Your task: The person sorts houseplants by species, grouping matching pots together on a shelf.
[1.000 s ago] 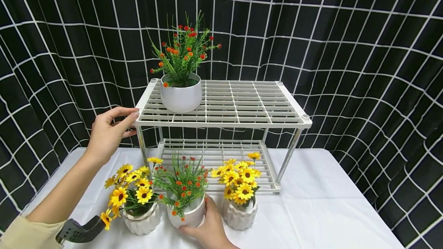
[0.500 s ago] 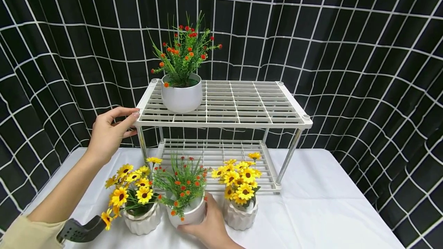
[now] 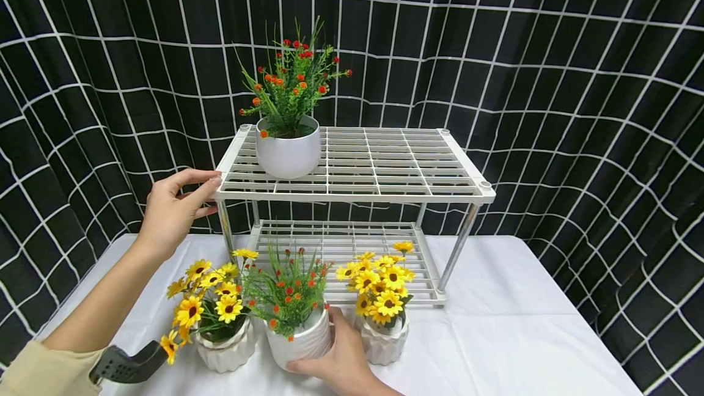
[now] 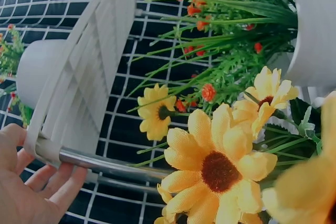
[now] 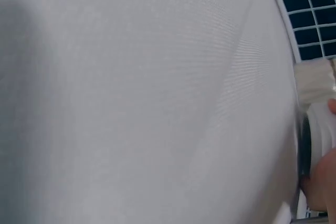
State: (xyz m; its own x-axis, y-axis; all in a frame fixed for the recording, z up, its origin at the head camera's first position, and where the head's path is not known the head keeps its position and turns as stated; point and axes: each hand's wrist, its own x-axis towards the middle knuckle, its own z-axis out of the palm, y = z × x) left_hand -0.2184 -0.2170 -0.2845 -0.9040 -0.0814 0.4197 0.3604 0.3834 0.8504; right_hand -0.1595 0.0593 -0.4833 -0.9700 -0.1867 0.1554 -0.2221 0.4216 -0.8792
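My left hand [image 3: 167,206] grips the front left corner of a white two-tier shelf rack [image 3: 352,198], thumb and fingers at the corner. In the left wrist view, its fingertips [image 4: 71,184] lie beside the rack's metal leg [image 4: 110,164]. With my right hand [image 3: 343,353], I hold a white pot [image 3: 302,341] of artificial red and orange flowers in front of the lower shelf. Ridges show on its near side. The right wrist view catches only part of that hand [image 5: 321,184] at its right edge. A similar plant in a smooth white pot [image 3: 288,154] stands on the upper tier's left.
Yellow flowers in ridged white pots stand on either side of the held plant: one left pot [image 3: 227,350], one right pot [image 3: 383,341]. A white cloth [image 3: 511,322] covers the table. Black curtain with white grid lines [image 3: 550,96] surrounds it.
The held pot has turned in my right hand, bringing its ridged side into view and shifting its flowers. My right hand has moved slightly right. The left hand stays at the rack's corner.
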